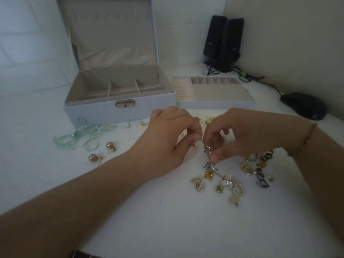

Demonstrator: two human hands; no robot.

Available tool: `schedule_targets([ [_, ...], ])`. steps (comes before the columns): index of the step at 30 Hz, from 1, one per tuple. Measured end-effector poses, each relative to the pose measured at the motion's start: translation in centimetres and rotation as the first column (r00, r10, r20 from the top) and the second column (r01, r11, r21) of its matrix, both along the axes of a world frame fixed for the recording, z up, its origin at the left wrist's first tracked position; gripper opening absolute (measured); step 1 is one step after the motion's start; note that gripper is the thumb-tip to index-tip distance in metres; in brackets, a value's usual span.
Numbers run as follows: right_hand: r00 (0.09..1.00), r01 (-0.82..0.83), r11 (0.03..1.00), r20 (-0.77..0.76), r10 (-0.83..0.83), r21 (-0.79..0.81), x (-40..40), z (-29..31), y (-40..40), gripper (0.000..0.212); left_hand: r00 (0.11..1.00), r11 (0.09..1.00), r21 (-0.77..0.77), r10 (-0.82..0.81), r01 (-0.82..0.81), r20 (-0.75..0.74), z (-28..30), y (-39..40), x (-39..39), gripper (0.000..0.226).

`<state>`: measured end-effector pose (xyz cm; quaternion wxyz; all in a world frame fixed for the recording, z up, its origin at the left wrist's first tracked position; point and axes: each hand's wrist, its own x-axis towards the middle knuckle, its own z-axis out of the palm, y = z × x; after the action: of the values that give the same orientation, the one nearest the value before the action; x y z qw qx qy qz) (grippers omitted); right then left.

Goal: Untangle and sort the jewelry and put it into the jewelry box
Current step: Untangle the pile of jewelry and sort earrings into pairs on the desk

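Observation:
Both hands meet over the middle of the white table. My left hand [167, 138] and my right hand [240, 135] each pinch part of a small silver jewelry piece [208, 148] that hangs between their fingertips. Below them lies a scatter of gold, silver and pearl pieces [219, 181], with a silver figure charm [209, 166] at its top. Dark chain pieces [261, 175] lie to the right. Two pearl earrings [101, 151] and a tangled green ribbon necklace [87, 135] lie to the left. The open pale blue jewelry box [119, 108] stands behind.
The box's removable tray [216, 104], with ring rolls and small compartments, sits right of the box. Two black speakers [223, 41] stand at the back, their cables trailing right. A black computer mouse [303, 106] lies at the far right. Walls close off the back and right.

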<state>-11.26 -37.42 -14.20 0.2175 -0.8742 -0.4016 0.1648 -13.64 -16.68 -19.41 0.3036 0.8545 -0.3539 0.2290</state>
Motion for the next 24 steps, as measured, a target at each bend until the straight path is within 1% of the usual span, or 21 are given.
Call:
schedule_targets([
  [4,1.0,-0.025,1.0,0.011,0.025,-0.007,0.0,0.1,-0.1,0.02,1.0,1.0,0.014,0.019,-0.018,-0.004,-0.1,0.1,0.1,0.009],
  [8,0.999,-0.031,0.999,0.023,0.031,0.011,0.2,0.2,-0.4,0.021,1.0,0.999,0.051,0.018,-0.018,-0.009,-0.1,0.2,0.1,0.007],
  [12,0.999,-0.032,0.998,0.037,0.03,0.06,0.0,0.5,-0.5,0.016,1.0,0.997,0.078,0.004,-0.002,-0.016,-0.2,0.2,0.1,0.008],
  [16,0.998,-0.038,0.995,0.053,0.033,0.096,0.1,0.7,-0.6,0.019,1.0,0.997,0.077,0.003,-0.002,-0.019,-0.1,0.1,0.1,0.007],
  [19,0.997,-0.058,0.995,0.044,0.055,0.078,0.1,1.1,-1.2,0.02,0.999,0.998,0.06,-0.002,0.004,-0.036,-0.1,0.3,0.1,0.006],
  [24,0.999,-0.052,0.999,-0.01,0.052,0.001,0.5,1.4,-2.4,0.019,0.997,0.998,0.034,-0.04,0.043,-0.071,0.1,0.1,-0.1,0.005],
])
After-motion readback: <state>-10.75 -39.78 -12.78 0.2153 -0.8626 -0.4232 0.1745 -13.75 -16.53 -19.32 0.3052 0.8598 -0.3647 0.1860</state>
